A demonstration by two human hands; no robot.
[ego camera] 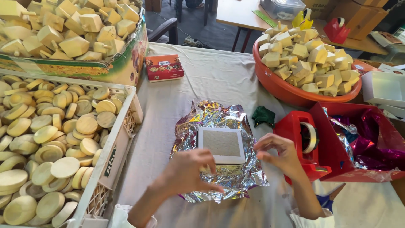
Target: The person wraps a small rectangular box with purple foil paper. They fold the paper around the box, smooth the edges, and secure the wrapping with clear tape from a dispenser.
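We see the left hand [187, 171] resting on the lower edge of a crinkled sheet of shiny foil [219, 160] that lies spread on the white tablecloth [202, 78]; its fingers are curled together and pinch the foil near the corner of a square white tile [222, 145]. The tile lies flat in the middle of the foil. The right hand [280, 154] hovers just beside the tile's right edge, with thumb and fingertips brought close together; we cannot tell if they grip anything. Just right of this hand stands a red tape dispenser [303, 141]. At the left, a white crate [114, 156] holds round wooden discs [50, 139], and an orange bowl [291, 90] holds wooden blocks [308, 59].
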